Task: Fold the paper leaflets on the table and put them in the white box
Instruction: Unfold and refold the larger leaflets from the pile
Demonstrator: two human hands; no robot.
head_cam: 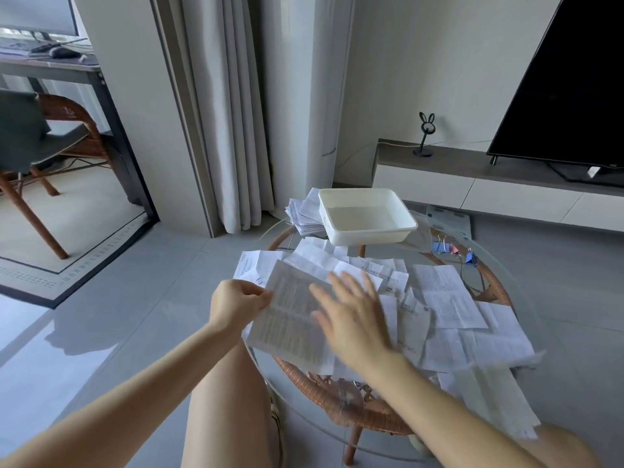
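Observation:
My left hand (236,304) pinches the left edge of a printed paper leaflet (290,319) and holds it tilted above the near side of the table. My right hand (351,315) is spread flat over the leaflet's right half, fingers apart and blurred; whether it touches the paper is unclear. Several unfolded leaflets (445,298) lie scattered over the round glass table (499,275). The white box (368,228) stands at the table's far side and looks empty. A stack of leaflets (304,214) sits against its left side.
Blue and pink binder clips (452,249) lie on the glass right of the box. The table has a wicker frame (337,400). My bare knees are below it. A TV (574,79) on a low cabinet stands behind, curtains (233,113) at the back left.

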